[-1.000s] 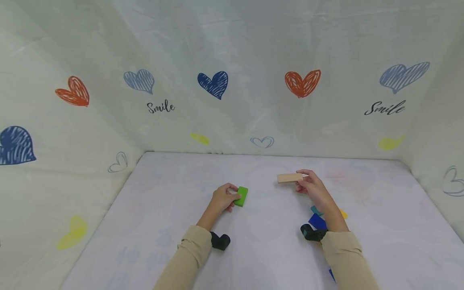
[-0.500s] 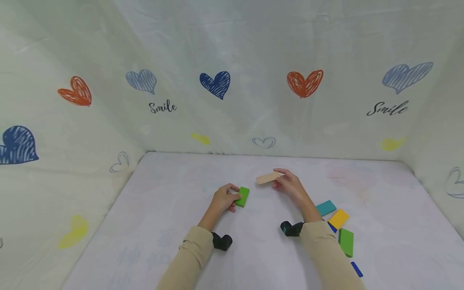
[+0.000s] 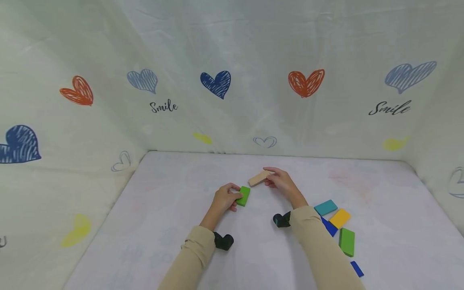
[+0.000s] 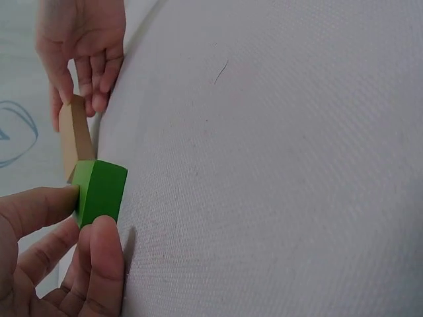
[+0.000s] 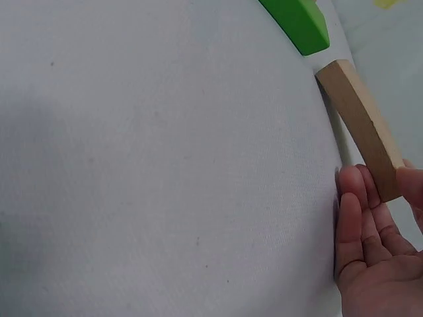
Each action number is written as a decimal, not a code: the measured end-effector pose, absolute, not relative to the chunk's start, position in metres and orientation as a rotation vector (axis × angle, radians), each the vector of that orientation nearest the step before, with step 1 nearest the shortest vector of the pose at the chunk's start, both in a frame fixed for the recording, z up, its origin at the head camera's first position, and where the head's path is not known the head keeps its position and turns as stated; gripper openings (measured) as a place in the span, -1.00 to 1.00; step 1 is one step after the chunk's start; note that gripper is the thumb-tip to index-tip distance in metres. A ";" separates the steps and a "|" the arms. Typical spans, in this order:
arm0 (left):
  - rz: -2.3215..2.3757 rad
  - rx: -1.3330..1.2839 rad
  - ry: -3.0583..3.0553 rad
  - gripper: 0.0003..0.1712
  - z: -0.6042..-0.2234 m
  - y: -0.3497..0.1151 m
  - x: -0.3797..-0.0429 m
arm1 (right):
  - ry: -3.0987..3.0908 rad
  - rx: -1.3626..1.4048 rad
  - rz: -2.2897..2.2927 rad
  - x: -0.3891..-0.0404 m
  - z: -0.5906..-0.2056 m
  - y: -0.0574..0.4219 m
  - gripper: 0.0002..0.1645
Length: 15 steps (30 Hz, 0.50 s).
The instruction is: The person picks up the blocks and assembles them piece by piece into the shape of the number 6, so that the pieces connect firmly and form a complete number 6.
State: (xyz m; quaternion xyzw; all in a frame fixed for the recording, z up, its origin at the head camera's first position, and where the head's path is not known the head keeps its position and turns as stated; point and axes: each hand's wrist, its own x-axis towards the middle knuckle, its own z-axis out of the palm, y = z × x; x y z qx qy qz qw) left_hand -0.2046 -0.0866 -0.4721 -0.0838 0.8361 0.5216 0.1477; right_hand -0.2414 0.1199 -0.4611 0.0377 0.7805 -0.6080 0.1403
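Observation:
My left hand (image 3: 224, 199) pinches a green block (image 3: 243, 196) between thumb and fingers, low over the white table. In the left wrist view the green block (image 4: 100, 193) overlaps the near end of a plain wooden block (image 4: 76, 135). My right hand (image 3: 280, 183) grips that wooden block (image 3: 259, 178) by its right end, a little behind and right of the green one. Seen from the right wrist, a small gap shows between the wooden block (image 5: 362, 125) and the corner of the green block (image 5: 305, 26).
Right of my right sleeve lie several loose blocks: a teal block (image 3: 326, 207), a yellow block (image 3: 340, 218), a blue block (image 3: 329, 226), a second green block (image 3: 347, 242) and a small blue piece (image 3: 357, 269). A printed cloth wall (image 3: 253, 117) rises behind the table.
My right hand has carried the wooden block leftward to near the green block, turning it to a slant. Loose blocks once behind the right arm now show. My left hand stays nearly still.

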 end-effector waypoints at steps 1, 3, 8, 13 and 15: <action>1.507 -0.244 2.401 -0.70 -0.472 -0.087 -0.204 | 2.255 0.111 -1.747 -0.242 -0.460 0.119 -0.52; 1.512 -0.250 2.400 -0.70 -0.471 -0.086 -0.203 | 2.261 0.128 -1.728 -0.243 -0.460 0.117 -0.51; 1.486 -0.250 2.431 -0.70 -0.471 -0.084 -0.203 | 2.458 0.203 -1.551 -0.245 -0.461 0.108 -0.51; 1.490 -0.261 2.444 -0.70 -0.469 -0.083 -0.202 | 2.672 0.244 -1.326 -0.247 -0.463 0.094 -0.56; 1.495 -0.261 2.445 -0.69 -0.468 -0.083 -0.201 | 2.678 0.255 -1.298 -0.247 -0.462 0.091 -0.59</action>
